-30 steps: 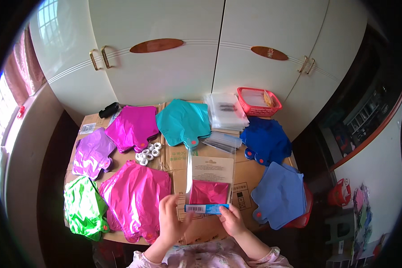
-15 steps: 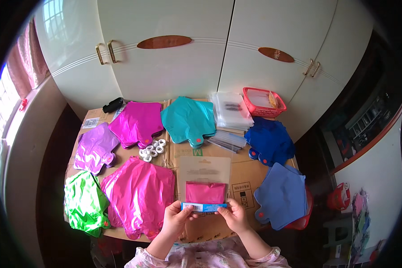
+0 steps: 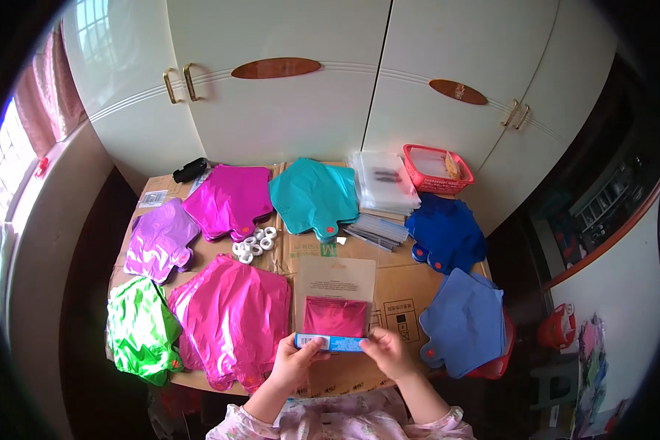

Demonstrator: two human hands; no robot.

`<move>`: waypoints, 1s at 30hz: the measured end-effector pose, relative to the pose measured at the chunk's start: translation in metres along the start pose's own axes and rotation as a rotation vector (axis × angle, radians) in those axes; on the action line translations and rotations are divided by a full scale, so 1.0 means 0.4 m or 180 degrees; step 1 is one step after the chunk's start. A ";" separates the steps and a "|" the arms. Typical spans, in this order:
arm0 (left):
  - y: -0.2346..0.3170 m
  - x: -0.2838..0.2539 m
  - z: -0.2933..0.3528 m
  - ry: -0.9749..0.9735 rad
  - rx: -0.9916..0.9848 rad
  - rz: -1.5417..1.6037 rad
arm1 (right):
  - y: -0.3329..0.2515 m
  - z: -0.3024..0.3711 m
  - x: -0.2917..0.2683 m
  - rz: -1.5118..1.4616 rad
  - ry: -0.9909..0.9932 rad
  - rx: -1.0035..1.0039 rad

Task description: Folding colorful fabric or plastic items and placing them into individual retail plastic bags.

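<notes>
A clear flat packaging bag (image 3: 335, 282) with a folded pink foil sheet (image 3: 335, 317) inside lies before me near the front edge. Across its lower end runs a blue strip (image 3: 348, 343) with a white barcode label on its left part. My left hand (image 3: 298, 361) grips the left end of the strip, thumb on top and fingers underneath. At the right end, my right hand (image 3: 389, 355) is closed with thumb and fingertips pinching the strip's corner. A large stack of shiny pink foil balloons (image 3: 231, 319) lies just left of my left hand.
Around the cardboard-covered table (image 3: 359, 374) lie foil stacks: green (image 3: 141, 330), lilac (image 3: 160, 238), magenta (image 3: 229, 199), teal (image 3: 314, 196), dark blue (image 3: 447, 233) and light blue (image 3: 462, 319). White rings (image 3: 253, 246), clear bags (image 3: 383, 183) and a red basket (image 3: 438, 169) stand farther back.
The package's upper end tips slightly lower and my right hand's fingers have curled at the strip's corner. A small white scrap now shows beyond the package. The whole view has shifted slightly.
</notes>
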State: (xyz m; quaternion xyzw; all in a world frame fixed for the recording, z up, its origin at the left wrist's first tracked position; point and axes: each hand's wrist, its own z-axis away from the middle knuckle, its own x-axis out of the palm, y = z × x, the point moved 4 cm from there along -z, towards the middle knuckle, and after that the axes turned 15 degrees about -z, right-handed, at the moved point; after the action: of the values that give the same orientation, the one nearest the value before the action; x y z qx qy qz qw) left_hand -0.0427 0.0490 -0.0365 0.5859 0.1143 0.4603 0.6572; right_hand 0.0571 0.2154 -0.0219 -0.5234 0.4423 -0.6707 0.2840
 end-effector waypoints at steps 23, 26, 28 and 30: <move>0.000 0.014 0.013 -0.0103 0.0000 -0.0734 | -0.110 -0.094 -0.038 -0.0323 0.0434 -0.0124; -0.001 0.016 0.014 -0.0067 -0.0003 -0.0689 | -0.094 -0.095 -0.051 -0.0491 0.0338 -0.0123; -0.008 0.012 0.013 -0.0001 0.0049 -0.0540 | -0.077 -0.086 -0.049 -0.0647 0.0226 0.0000; -0.009 0.008 0.013 0.0061 0.0103 -0.0423 | -0.072 -0.062 -0.031 -0.0750 0.0099 0.0202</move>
State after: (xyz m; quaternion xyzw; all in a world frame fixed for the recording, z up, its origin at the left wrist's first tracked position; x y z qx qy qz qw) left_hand -0.0356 0.0485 -0.0371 0.5831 0.1666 0.4193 0.6756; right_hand 0.0394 0.2459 -0.0033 -0.5520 0.3607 -0.7210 0.2127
